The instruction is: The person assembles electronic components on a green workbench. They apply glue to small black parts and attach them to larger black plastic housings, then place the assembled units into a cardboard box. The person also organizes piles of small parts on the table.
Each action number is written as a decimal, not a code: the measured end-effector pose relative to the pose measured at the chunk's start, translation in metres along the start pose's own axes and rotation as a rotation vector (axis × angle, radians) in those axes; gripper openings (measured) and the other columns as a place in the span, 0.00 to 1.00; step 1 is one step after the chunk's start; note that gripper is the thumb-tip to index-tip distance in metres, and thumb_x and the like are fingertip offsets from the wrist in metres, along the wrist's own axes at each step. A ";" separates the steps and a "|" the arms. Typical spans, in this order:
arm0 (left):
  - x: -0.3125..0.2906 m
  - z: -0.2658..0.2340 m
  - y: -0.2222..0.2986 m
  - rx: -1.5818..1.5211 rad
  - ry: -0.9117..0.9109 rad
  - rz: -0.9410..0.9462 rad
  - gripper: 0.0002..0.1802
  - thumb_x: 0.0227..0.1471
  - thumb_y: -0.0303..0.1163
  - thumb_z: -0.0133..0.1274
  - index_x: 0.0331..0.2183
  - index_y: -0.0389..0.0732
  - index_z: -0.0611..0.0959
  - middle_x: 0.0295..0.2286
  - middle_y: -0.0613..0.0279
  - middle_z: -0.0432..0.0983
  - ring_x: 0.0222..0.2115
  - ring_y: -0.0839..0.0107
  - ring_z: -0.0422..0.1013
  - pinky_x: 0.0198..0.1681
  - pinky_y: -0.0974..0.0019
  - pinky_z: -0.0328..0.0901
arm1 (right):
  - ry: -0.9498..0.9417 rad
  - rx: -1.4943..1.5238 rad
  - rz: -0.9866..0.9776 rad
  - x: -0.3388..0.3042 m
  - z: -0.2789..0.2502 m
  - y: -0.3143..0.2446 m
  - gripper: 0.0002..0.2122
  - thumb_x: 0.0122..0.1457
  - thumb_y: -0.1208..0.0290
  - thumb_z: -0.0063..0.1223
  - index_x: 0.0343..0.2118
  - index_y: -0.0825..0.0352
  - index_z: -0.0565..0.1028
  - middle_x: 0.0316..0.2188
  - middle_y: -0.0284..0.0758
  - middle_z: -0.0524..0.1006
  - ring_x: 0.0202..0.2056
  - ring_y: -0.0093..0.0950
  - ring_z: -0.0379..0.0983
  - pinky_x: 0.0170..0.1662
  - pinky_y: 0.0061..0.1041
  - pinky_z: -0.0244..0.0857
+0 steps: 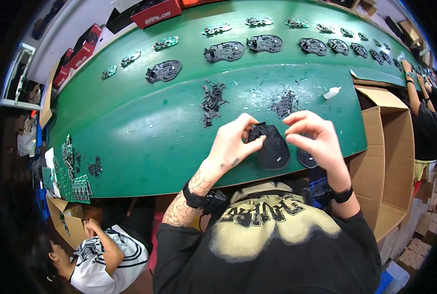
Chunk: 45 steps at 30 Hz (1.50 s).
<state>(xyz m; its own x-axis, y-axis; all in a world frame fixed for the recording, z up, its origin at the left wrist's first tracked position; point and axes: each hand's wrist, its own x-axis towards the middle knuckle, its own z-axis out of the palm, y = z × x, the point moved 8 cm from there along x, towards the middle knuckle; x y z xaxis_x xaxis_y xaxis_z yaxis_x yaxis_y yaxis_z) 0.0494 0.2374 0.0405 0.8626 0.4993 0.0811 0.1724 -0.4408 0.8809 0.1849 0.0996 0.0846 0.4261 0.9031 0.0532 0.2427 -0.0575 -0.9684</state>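
Note:
A black plastic computer mouse shell [276,152] is at the near edge of the green table. My left hand [232,142] grips its upper left side, thumb across the top and fingers at the far end. Just right of the shell, my right hand [319,139] hovers with fingers curled; thumb and forefinger are a little apart, and I see nothing between them. Partly hidden under that hand lies a second black shell [305,158]. Beyond my hands are two piles of small black plastic parts, an elongated pile [212,102] and a rounder pile [284,105].
Rows of black shells [224,51] and green circuit boards [216,29] line the table's [145,132] far side. A small white bottle [332,92] lies at right, near an open cardboard box [370,161]. More boards [76,186] sit far left. Another person [110,252] sits at lower left.

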 end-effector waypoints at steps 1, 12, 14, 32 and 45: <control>-0.003 -0.008 -0.002 -0.031 0.062 -0.011 0.21 0.44 0.31 0.69 0.40 0.36 0.80 0.27 0.63 0.78 0.24 0.80 0.71 0.29 0.74 0.68 | 0.015 0.020 -0.007 -0.002 0.009 0.007 0.06 0.51 0.78 0.64 0.34 0.68 0.82 0.44 0.38 0.78 0.45 0.27 0.76 0.48 0.25 0.71; -0.035 -0.064 0.013 0.191 0.351 0.198 0.22 0.42 0.29 0.71 0.41 0.37 0.82 0.29 0.61 0.79 0.22 0.78 0.73 0.26 0.74 0.69 | -0.028 0.244 0.115 0.016 0.070 0.024 0.19 0.57 0.81 0.60 0.52 0.69 0.72 0.39 0.35 0.79 0.41 0.20 0.77 0.45 0.21 0.72; -0.039 -0.073 0.012 0.201 0.364 0.197 0.22 0.42 0.29 0.71 0.41 0.37 0.82 0.29 0.61 0.79 0.22 0.78 0.73 0.26 0.74 0.69 | -0.128 0.280 0.172 0.024 0.082 0.020 0.25 0.58 0.81 0.58 0.59 0.66 0.67 0.39 0.35 0.79 0.41 0.21 0.77 0.46 0.21 0.71; -0.030 -0.272 -0.129 0.225 0.815 -0.097 0.21 0.44 0.36 0.69 0.38 0.33 0.83 0.28 0.63 0.78 0.27 0.75 0.70 0.33 0.69 0.68 | 0.200 -0.353 -0.096 0.155 0.097 0.047 0.11 0.52 0.67 0.63 0.35 0.68 0.83 0.33 0.39 0.82 0.33 0.32 0.78 0.40 0.31 0.72; 0.020 -0.348 -0.207 0.714 0.910 -0.535 0.24 0.45 0.51 0.65 0.34 0.40 0.84 0.35 0.52 0.81 0.38 0.53 0.78 0.42 0.51 0.70 | 0.061 -0.437 -0.064 0.156 0.096 0.035 0.09 0.47 0.70 0.64 0.26 0.71 0.80 0.25 0.42 0.80 0.30 0.34 0.78 0.37 0.31 0.72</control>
<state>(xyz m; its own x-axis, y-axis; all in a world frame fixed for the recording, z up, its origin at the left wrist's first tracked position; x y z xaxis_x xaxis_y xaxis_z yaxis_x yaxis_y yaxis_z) -0.1349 0.5983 0.0221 0.0191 0.9426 0.3335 0.8573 -0.1870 0.4797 0.1766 0.2791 0.0353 0.4461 0.8845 0.1366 0.6098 -0.1887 -0.7698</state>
